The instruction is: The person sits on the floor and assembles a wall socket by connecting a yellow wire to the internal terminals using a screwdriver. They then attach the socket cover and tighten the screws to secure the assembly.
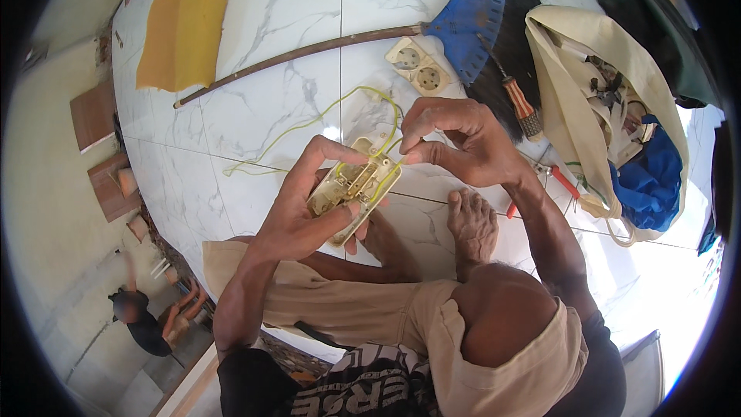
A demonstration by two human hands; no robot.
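Observation:
My left hand (289, 216) is closed around a cream socket housing (356, 180), which lies tilted with its inner side and metal contacts showing. My left index finger and thumb rest on its edges. My right hand (471, 143) pinches a thin yellow-green wire (361, 88) just above the housing's far right corner. The wire runs into the housing and loops out over the floor to the left. Beyond my hands lies a cream double socket cover (417, 66), face up.
A screwdriver (522, 104) rests by a blue broom (467, 15), its handle stretching left. Red-handled pliers (566, 182) lie beside an open cream cloth bag (567, 108) at right. A yellow sheet (181, 38) lies far left. Another person (147, 332) is at lower left.

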